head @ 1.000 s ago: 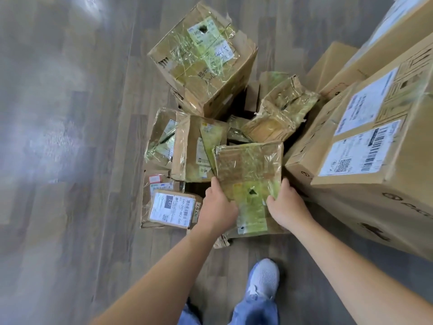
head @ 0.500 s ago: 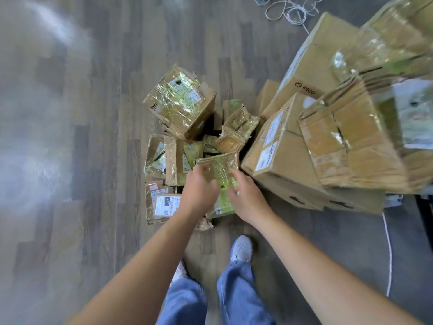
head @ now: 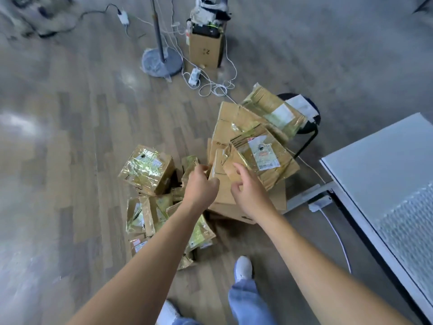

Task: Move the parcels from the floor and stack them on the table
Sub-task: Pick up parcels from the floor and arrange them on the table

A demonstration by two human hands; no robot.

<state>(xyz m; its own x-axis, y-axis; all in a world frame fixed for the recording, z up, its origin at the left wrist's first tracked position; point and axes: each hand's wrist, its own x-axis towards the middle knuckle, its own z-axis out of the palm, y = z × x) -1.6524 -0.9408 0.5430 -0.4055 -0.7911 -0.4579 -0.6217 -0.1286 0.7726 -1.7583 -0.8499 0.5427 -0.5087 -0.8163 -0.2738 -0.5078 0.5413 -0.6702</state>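
Small taped parcels (head: 140, 214) are lying heaped on the floor under the forearms. The left hand (head: 201, 184) is curling its fingers, round what I cannot tell. The right hand (head: 248, 191) is hanging loosely spread and empty beside a labelled parcel (head: 260, 158) sitting on larger boxes (head: 234, 113), left of the table (head: 379, 156).

Brown cardboard under crinkled, glossy tape.
The parcels (head: 146, 170) are matt brown cardboard wrapped in shiny, wrinkled clear tape, with white paper labels (head: 263, 151). The floor (head: 82, 137) is wood-grain plank with a soft sheen. The table (head: 384, 165) has a smooth, white, matt top.
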